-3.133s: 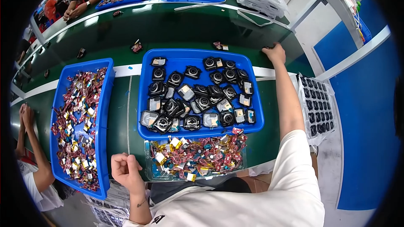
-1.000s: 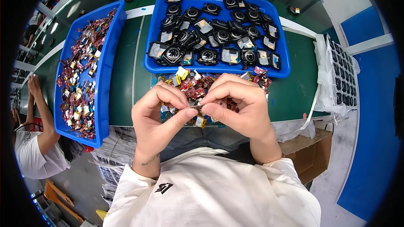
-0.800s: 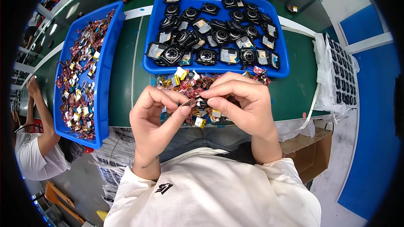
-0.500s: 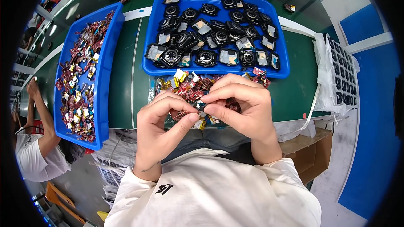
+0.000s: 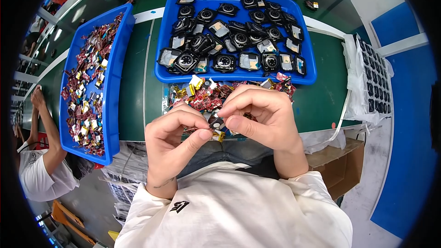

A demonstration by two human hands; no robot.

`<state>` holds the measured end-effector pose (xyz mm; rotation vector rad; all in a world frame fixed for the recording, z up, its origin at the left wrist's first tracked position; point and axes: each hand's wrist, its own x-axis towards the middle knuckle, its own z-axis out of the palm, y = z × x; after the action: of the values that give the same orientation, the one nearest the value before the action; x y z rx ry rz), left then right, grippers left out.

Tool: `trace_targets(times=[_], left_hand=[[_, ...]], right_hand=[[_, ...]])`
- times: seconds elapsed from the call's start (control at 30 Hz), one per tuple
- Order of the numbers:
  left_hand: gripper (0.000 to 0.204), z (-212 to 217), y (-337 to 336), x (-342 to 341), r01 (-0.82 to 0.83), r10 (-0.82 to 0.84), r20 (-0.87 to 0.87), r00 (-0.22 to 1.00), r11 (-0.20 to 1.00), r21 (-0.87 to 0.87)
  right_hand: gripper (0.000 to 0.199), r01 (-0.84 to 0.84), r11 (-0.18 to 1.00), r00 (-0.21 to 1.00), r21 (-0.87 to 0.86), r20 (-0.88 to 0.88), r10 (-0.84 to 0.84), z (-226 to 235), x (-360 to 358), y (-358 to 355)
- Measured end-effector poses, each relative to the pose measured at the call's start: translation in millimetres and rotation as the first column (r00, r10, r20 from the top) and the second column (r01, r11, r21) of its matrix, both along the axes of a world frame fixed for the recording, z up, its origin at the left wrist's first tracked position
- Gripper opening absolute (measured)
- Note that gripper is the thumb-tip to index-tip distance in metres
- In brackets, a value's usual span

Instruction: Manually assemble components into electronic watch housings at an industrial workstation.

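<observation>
"Circuit parts (image 5: 206, 100), the small red and yellow-wrapped ones: where are they?"

"A loose heap of them lies on the tabletop (image 5: 330, 64) side nearest the person, against the near edge of the wide blue tray (image 5: 308, 53). More are in the long blue tray (image 5: 113, 96) at the left."

"And the hands?"

"The left hand (image 5: 172, 140) and right hand (image 5: 266, 119) come close together over the heap, apart from each other. Each has its thumb and forefinger brought near one another, the left pair the narrower. A small dark piece (image 5: 215, 120) shows in the gap; I can't make out whether fingers grip it or it lies below them."

"How far along does it look?"

"I'd judge the finger work to be midway, since both hands meet at one spot. Beyond that, nothing marks which parts have been dealt with."

"So what can be counted as done or left?"

"Only how things lie. The heap is thick and unsorted. The long tray carries a broad layer, with some blue bottom showing. The wide tray holds many black watch-shaped cases (image 5: 224, 63), some ring side up, others showing pale surfaces. How many are finished, if any, I can't say."
</observation>
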<state>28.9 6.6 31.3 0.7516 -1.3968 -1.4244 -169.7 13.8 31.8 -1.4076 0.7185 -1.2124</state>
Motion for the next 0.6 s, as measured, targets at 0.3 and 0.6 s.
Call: trace_targets(times=[0.3,0.6], left_hand=[[0.007,1,-1,1,-0.005,0.005,0.079,0.997,1.000,-0.003],[0.006,5,3,0,-0.029,0.021,0.086,0.996,0.996,0.089]], right_hand=[[0.003,-0.009,0.998,0.996,0.060,0.091,0.003,-7,-1,0],[0.005,-0.044,0.996,0.991,0.083,0.130,0.033,-6,6,2]])
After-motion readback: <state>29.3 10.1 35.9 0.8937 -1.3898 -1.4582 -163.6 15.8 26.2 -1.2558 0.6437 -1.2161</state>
